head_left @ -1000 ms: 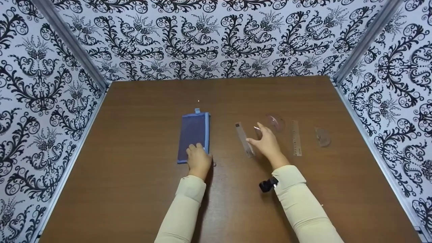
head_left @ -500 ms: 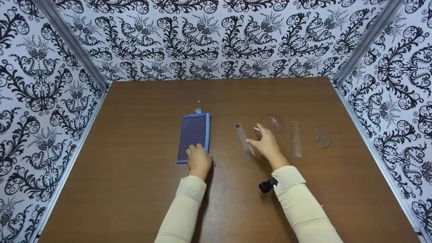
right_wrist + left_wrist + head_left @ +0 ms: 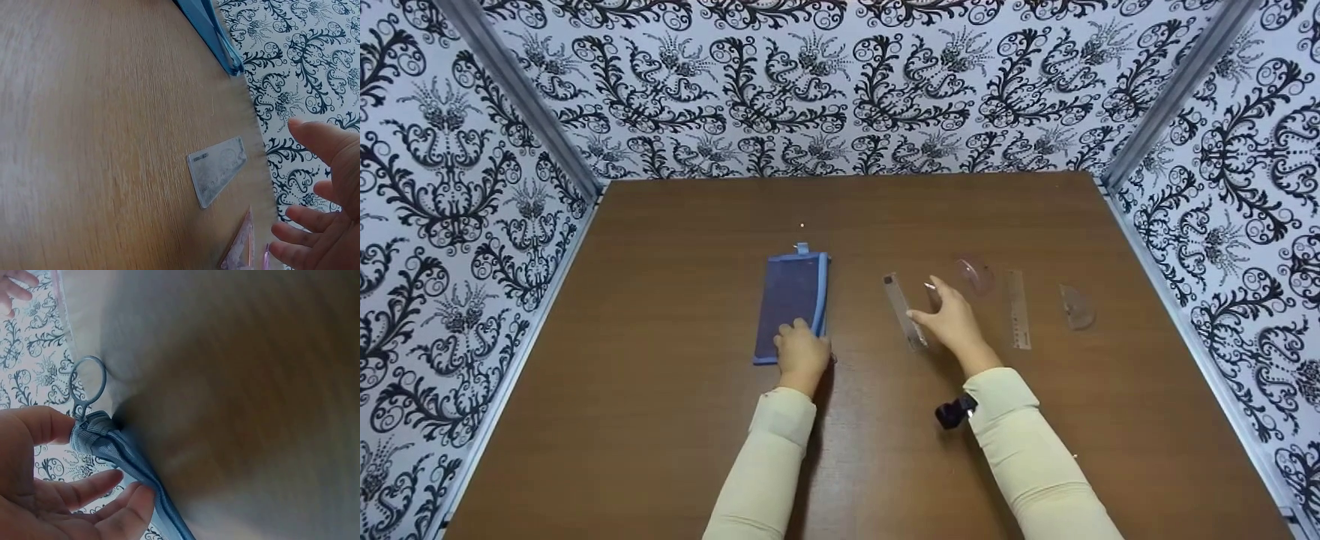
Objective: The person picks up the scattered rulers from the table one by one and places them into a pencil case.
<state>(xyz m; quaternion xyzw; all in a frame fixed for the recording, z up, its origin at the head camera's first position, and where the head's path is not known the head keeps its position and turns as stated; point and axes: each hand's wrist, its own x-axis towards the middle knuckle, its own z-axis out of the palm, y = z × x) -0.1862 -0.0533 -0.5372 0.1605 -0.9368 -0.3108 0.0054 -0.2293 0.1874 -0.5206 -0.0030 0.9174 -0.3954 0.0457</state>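
A flat blue mesh zip pouch (image 3: 791, 300) lies left of the table's middle. My left hand (image 3: 802, 352) holds its near right corner. In the left wrist view, the thumb is at the zipped end beside a metal zip-pull ring (image 3: 88, 379), and the fingertips rest along the pouch edge. My right hand (image 3: 952, 319) hovers over the table with thumb and fingers spread and nothing gripped. Left of it lies a clear ruler-like strip (image 3: 901, 307); the pale tip of another piece (image 3: 931, 286) shows by its index finger. A pinkish set square (image 3: 242, 247) appears in the right wrist view.
Right of the right hand lie a pinkish clear protractor (image 3: 975, 275), a clear ruler (image 3: 1018, 309) and a clear protractor (image 3: 1078, 306). Patterned walls (image 3: 840, 90) close off the table's back and sides. A black wrist camera (image 3: 956, 411) sits at the right cuff.
The pouch's zipped edge bows more under my left hand, and a narrow strip now shows beside it. The left hand has shifted very slightly; the right hand stays in place.
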